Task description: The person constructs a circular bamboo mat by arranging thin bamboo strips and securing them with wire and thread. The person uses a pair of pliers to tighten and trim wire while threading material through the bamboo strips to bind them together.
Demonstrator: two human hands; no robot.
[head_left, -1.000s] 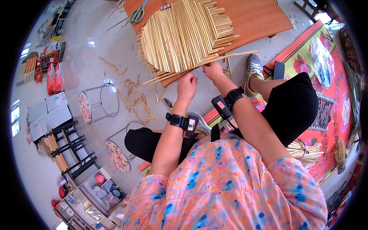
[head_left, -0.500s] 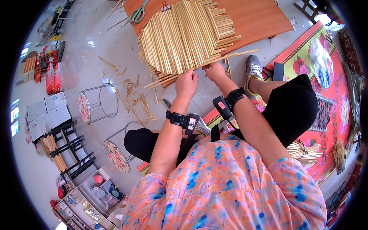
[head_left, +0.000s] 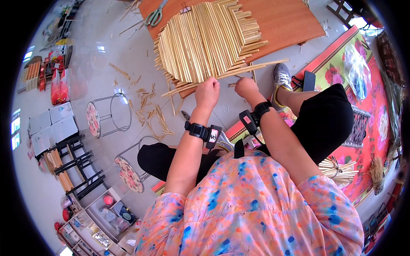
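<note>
A round panel of pale straw stalks (head_left: 198, 42) lies at the near left side of a brown board (head_left: 294, 25), with uneven ends sticking out on its right. My left hand (head_left: 208, 91) is closed at the panel's near edge, its fingertips meeting the stalks; what they pinch is hidden. Long loose stalks (head_left: 265, 65) cross that edge to both sides. To the right, my right hand (head_left: 247, 88) is closed and stands a little apart from the panel. A short stalk end shows beside its fingers, but what it grips cannot be made out.
Green-handled scissors (head_left: 153, 17) and a black binder clip (head_left: 185, 8) are at the far side. Cut straw bits (head_left: 156, 113) litter the floor on the left, near two round stools (head_left: 94, 119). A phone (head_left: 309, 81) and a plastic bag (head_left: 358, 70) lie on the flowered mat (head_left: 378, 123).
My right hand has moved slightly right and nearer to me, away from the panel's edge. The long stalk's right end has shifted a little downward. My left hand has hardly moved.
</note>
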